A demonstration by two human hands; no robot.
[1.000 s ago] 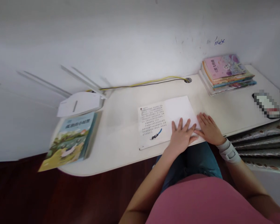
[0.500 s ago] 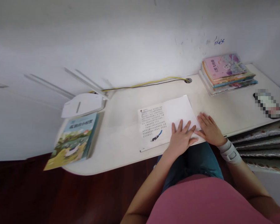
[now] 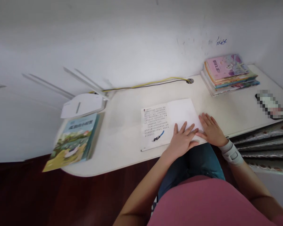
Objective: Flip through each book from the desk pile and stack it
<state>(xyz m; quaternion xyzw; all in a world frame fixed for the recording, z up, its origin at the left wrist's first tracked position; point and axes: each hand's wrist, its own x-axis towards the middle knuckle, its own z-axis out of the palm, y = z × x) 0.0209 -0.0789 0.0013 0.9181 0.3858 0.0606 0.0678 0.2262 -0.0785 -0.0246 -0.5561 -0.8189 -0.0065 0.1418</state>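
Observation:
An open book (image 3: 166, 117) lies near the front edge of the white desk (image 3: 124, 125), slightly turned. Its left page carries printed text and a small picture of a blue-tailed bird; the right page looks blank. My left hand (image 3: 182, 138) rests flat on the lower part of the right page, fingers spread. Beside it, my right hand (image 3: 210, 129) lies flat at the book's right edge, partly over the desk, its thumb close to my left hand. A pale wrist brace (image 3: 232, 153) wraps my right wrist. Neither hand grips anything.
A picture-covered book stack (image 3: 72, 142) overhangs the desk's left end, before a white router (image 3: 83, 106) with antennas. More stacked books (image 3: 228, 73) sit at back right, near a blurred phone (image 3: 271, 105). Cables (image 3: 143, 84) run along the wall into a hole. Patterned folded material (image 3: 264, 149) is at right.
The open book has turned slightly clockwise, its upper right corner now a little lower and farther right. Both hands stay flat, shifted only slightly. The view has moved a little.

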